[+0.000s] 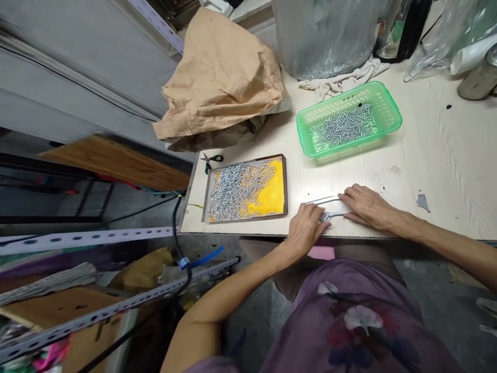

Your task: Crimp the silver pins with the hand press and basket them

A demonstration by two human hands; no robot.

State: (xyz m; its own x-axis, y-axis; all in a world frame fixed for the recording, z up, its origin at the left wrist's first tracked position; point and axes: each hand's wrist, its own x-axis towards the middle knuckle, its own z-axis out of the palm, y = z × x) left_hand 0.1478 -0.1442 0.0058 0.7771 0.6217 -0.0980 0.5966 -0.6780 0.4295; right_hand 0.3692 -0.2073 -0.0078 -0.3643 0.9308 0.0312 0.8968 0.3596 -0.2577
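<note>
At the table's front edge, my left hand [305, 227] has its fingers closed on the left end of a thin metal frame [334, 213]. My right hand [363, 207] pinches the right end of the same frame, which lies low over the tabletop between the hands. Left of my left hand is a shallow tray [285, 186] with a yellow bottom, holding many small silver pins, heaped mostly on its left side. Beyond my hands, a green plastic basket [349, 150] holds more silver pins. What my fingertips cover is hidden.
Scissors [212, 160] lie behind the tray's left corner. A crumpled brown paper bag [229, 77] stands at the back left. Behind the basket are a cloth [341, 80] and a large clear plastic bag [326, 36]. A glass jar [477, 80] is at the far right.
</note>
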